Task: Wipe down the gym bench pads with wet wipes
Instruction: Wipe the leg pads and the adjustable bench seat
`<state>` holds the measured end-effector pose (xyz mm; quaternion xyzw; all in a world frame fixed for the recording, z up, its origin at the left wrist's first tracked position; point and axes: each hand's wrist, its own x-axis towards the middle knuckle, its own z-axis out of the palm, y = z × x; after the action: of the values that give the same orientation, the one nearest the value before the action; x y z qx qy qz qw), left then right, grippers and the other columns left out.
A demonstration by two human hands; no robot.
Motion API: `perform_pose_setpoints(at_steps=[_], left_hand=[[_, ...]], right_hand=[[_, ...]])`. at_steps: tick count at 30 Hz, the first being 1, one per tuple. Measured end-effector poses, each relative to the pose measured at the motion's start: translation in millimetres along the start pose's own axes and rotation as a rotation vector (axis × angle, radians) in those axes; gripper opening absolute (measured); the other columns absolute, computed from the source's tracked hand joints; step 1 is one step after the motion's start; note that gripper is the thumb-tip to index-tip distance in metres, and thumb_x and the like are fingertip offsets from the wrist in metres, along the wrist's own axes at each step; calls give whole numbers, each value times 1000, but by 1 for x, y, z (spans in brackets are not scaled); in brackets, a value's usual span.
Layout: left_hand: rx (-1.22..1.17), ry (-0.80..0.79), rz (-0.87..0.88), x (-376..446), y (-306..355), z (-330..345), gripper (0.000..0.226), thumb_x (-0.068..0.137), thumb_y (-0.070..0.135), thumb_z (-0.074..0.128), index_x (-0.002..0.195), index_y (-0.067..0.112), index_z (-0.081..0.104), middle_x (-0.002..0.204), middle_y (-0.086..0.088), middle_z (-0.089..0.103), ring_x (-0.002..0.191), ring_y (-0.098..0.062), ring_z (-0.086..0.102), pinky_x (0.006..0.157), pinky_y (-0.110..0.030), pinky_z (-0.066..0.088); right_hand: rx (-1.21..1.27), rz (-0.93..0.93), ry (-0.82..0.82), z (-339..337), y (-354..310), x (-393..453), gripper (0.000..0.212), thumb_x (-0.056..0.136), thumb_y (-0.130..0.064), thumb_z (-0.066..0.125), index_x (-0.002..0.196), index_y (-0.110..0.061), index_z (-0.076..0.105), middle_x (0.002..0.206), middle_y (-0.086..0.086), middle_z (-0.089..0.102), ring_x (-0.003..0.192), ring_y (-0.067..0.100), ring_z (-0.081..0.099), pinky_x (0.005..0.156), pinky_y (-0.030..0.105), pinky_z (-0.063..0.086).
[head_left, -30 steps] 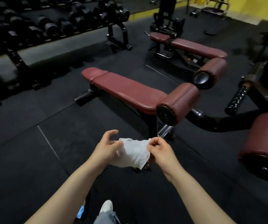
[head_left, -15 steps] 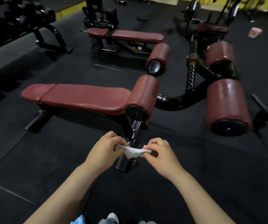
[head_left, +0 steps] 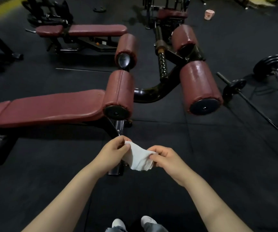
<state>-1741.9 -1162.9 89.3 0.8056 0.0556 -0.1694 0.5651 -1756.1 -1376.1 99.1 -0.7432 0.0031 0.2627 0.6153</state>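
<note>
Black rubber gym flooring spreads under us. Our landmark, the long maroon padded bench, lies ahead to the left, its maroon roller pad at the near end. Just below that roller, our left hand and right hand each pinch the crumpled white wet wipe stretched between them.

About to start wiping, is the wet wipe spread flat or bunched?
Bunched: the wet wipe hangs crumpled between left hand and right hand.
</note>
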Motion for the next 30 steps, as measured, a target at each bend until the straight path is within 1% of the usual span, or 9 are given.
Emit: perform_pose_setpoints(at_steps=[4, 7, 10, 12, 15, 20, 23, 26, 30], left_hand=[[18, -69, 38, 2, 4, 15, 10, 95, 21, 63, 103, 28, 64, 96, 4, 69, 84, 0, 63, 73, -15, 49], [23, -25, 29, 5, 1, 29, 21, 91, 31, 69, 110, 33, 61, 104, 10, 68, 99, -3, 63, 89, -26, 52], [-131, -223, -77, 3, 2, 39, 17, 100, 32, 55, 105, 25, 70, 103, -7, 73, 93, -18, 68, 88, -44, 54], [-284, -328, -142, 0, 3, 46, 30, 104, 32, 47, 109, 13, 71, 106, -20, 71, 92, -27, 65, 83, -42, 53], [-361, -392, -149, -1, 7, 53, 44, 105, 39, 39, 116, 10, 70, 111, -15, 72, 104, -33, 66, 91, -40, 52], [-302, -578, -53, 2, 24, 67, 52, 101, 51, 36, 118, 16, 70, 119, -9, 70, 112, -22, 66, 100, -40, 50], [-109, -497, 101, 11, 39, 81, 24, 101, 35, 52, 114, 31, 71, 115, 3, 68, 106, -13, 63, 87, -26, 51], [66, -283, 163, 28, 59, 95, 24, 102, 27, 52, 111, 40, 69, 108, 8, 57, 94, -1, 58, 72, -10, 43], [48, -196, 262, 51, 94, 110, 30, 97, 18, 60, 119, 36, 67, 111, 15, 69, 101, 2, 63, 86, -17, 48]], right_hand=[[-1, -32, -13, -1, -5, -12, 28, 93, 2, 49, 99, -13, 72, 90, -1, 69, 81, 10, 62, 75, 23, 52], [-43, -72, 73, -2, -2, -16, 30, 93, -2, 55, 97, -24, 74, 92, -5, 69, 86, 9, 63, 80, 28, 53], [-146, -67, 169, -6, 4, -20, 29, 93, -6, 58, 95, -29, 75, 93, -9, 64, 87, 4, 62, 75, 20, 48], [-199, -70, 213, -9, 7, -24, 26, 93, -9, 58, 96, -31, 73, 96, -9, 65, 90, 7, 62, 74, 22, 51], [-171, -58, 288, -14, 11, -29, 21, 91, -14, 63, 100, -33, 63, 96, -8, 67, 89, 11, 63, 73, 25, 54], [-155, -17, 449, -29, 14, -30, 23, 88, -19, 68, 102, -34, 58, 96, -8, 62, 87, 7, 61, 69, 18, 52], [-159, -4, 460, -46, 12, -30, 27, 90, -24, 66, 114, -33, 59, 103, -13, 61, 93, 3, 59, 70, 13, 47], [-197, -12, 434, -70, 10, -26, 37, 87, -36, 69, 122, -34, 57, 116, -20, 56, 107, -2, 51, 78, 11, 43], [-48, -28, 320, -111, -2, -20, 32, 86, -37, 71, 116, -35, 60, 109, -17, 67, 102, 0, 62, 83, 20, 52]])
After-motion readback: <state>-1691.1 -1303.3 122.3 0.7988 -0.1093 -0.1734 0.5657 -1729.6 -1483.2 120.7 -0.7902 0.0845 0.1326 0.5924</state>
